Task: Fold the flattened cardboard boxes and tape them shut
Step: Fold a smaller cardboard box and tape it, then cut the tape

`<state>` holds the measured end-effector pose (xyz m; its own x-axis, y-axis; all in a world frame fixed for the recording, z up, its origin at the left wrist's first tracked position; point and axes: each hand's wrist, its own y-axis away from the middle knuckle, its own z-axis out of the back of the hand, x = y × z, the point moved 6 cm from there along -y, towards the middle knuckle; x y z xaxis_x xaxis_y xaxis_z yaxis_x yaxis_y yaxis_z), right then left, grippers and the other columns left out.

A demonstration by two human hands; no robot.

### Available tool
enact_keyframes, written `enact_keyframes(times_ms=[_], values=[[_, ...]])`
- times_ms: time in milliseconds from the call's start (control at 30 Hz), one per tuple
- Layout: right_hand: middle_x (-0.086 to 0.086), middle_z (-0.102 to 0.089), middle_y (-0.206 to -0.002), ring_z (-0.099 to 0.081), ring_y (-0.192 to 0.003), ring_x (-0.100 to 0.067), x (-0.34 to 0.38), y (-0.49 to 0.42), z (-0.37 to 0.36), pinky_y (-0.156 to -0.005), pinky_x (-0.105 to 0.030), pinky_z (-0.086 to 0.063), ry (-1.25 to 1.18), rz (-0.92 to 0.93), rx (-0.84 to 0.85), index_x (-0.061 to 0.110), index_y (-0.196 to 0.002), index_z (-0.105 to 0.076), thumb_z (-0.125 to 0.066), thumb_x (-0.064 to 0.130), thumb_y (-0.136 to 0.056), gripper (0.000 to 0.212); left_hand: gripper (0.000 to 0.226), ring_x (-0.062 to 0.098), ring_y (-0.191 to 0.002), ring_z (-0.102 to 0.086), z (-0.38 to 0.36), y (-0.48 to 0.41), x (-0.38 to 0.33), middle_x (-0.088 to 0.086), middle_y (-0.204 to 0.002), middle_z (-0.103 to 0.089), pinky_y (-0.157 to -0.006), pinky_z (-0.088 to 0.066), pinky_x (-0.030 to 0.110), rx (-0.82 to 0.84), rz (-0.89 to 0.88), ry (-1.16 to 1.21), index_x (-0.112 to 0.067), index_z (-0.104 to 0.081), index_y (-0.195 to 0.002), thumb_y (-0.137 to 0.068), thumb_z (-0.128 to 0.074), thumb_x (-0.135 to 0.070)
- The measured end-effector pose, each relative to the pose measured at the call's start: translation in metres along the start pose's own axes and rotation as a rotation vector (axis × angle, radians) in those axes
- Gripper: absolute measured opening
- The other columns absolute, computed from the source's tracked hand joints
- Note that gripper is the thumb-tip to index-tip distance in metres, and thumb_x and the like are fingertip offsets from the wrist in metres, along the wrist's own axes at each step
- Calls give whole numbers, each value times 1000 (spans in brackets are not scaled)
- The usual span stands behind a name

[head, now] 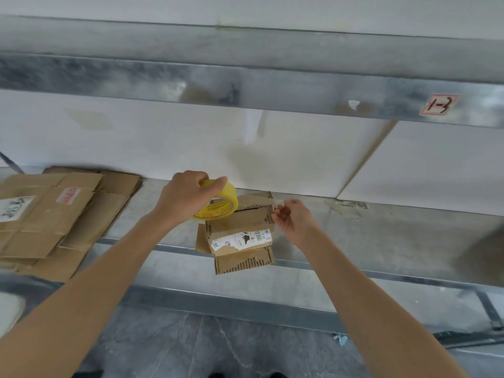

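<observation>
A small folded cardboard box (240, 230) with a torn white label sits on the metal shelf (381, 241), its front flap hanging over the shelf's edge. My left hand (182, 196) grips a yellow roll of tape (222, 201) just above the box's back left corner. A strip of clear tape (256, 199) runs from the roll to the right across the box's top. My right hand (293, 218) pinches the free end of that strip at the box's right side.
A stack of flattened cardboard boxes (51, 216) lies on the shelf's left part. An upper metal shelf beam (245, 85) runs overhead. White wall panels stand behind. A grey tiled floor (231, 345) lies below with a blue scrap on it.
</observation>
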<state>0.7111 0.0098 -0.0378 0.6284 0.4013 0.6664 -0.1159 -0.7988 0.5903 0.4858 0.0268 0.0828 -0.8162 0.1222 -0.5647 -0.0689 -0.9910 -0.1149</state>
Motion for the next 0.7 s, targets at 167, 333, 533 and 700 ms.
enact_keyframes(times_ms=[167,333,533,700], values=[[-10,-49,-68,-47,-40,-9,-2,-5,-2,-36,-16,-43,93,-46,-29,9,-89,-41,-33,7,-101,15,55,19,-53,-40,-1,3,-8,0,-52,-39,-51,-27,28,-86,47,-75,-14,-32,-56,-87,-50,-56],[-8,-55,-76,-49,-57,-16,-1,-15,-4,-43,-24,-39,618,119,-80,19,-88,-43,-36,13,-101,16,54,19,-55,-41,-4,6,-14,1,-55,-39,-52,-27,28,-119,92,-117,-13,-34,-57,-87,-50,-55],[-2,-57,-80,-53,-68,-18,1,-13,-6,-51,-26,-35,1089,357,-87,12,-107,-40,-47,34,-97,25,54,19,-56,-41,-5,5,-17,2,-55,-41,-53,-28,29,-121,110,-93,-13,-35,-55,-88,-51,-53],[-4,-59,-100,-57,-82,-17,40,2,-10,-67,-31,-46,1158,624,-75,13,-126,-45,-48,11,-90,36,50,22,-65,-51,-9,4,-22,5,-63,-53,-56,-31,30,-83,117,-152,-12,-45,-60,-87,-43,-54]])
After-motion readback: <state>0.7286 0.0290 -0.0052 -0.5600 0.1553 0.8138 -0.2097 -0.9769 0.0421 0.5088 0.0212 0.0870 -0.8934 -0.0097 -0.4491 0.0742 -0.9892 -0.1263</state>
